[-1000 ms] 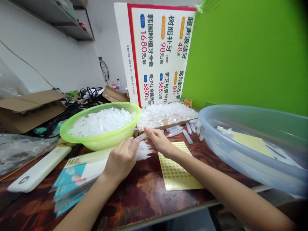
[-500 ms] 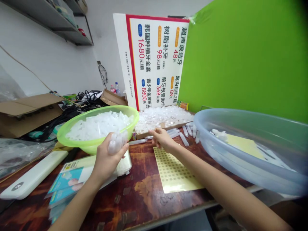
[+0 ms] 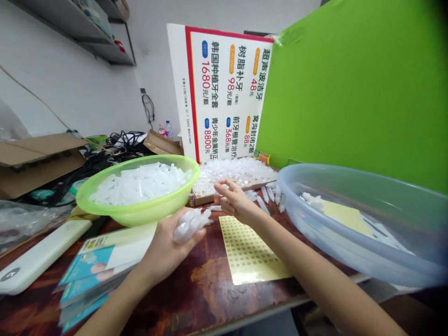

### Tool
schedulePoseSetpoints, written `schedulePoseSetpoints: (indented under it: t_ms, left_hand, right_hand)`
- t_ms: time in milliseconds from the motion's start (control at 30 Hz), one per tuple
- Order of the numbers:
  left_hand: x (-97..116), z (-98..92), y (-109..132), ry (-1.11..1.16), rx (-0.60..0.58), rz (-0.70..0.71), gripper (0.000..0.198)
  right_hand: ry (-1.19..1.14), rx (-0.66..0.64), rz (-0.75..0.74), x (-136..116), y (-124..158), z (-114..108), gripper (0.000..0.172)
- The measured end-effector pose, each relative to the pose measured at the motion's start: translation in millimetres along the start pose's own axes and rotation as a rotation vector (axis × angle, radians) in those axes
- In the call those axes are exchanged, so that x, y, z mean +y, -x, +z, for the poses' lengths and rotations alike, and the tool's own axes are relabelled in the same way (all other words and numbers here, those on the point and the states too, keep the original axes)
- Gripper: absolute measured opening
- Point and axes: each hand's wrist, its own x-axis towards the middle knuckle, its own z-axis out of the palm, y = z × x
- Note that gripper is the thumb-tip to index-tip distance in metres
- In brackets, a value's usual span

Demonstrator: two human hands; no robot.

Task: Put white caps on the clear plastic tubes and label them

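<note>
A bunch of small translucent white plastic tubes (image 3: pixel 192 224) is gripped in my left hand (image 3: pixel 166 249), their ends pointing up and to the right. My right hand (image 3: pixel 235 200) hovers before the shallow cardboard box (image 3: pixel 205 199) of small white plastic pieces (image 3: pixel 238 169), thumb and fingers drawn together. Whether anything small sits in that pinch is too fine to tell. Below my right hand and forearm lies a yellow sheet (image 3: pixel 247 254) of small round stickers. Loose translucent tubes (image 3: pixel 262 204) lie along the box's front edge.
Left of the box stands a green basin (image 3: pixel 133 211) full of translucent tubes. A large blue basin (image 3: pixel 336 233) on the right holds white pieces and yellow paper. Blue-and-white printed packets (image 3: pixel 91 275) and a white power bank (image 3: pixel 45 256) lie at left. A price board (image 3: pixel 224 93) stands behind.
My left hand has shifted right and down with the tubes, turning them so their ends point rightward. My right hand has lifted slightly, its fingers more curled. The view has shifted a little.
</note>
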Motion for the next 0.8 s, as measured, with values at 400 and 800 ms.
schedulePoseSetpoints:
  t_ms: [400, 800]
  left_hand:
    - [-2.9, -2.2, -6.5, 0.106, -0.065, -0.099, 0.019]
    - [-7.1, -5.7, -3.3, -0.125, 0.081, 0.121, 0.022]
  right_hand:
    - [0.228, -0.1, -0.117, -0.7, 7.5, 8.4, 0.026]
    - [1.041, -0.41, -0.313, -62.2, 85.6, 14.6, 0.024]
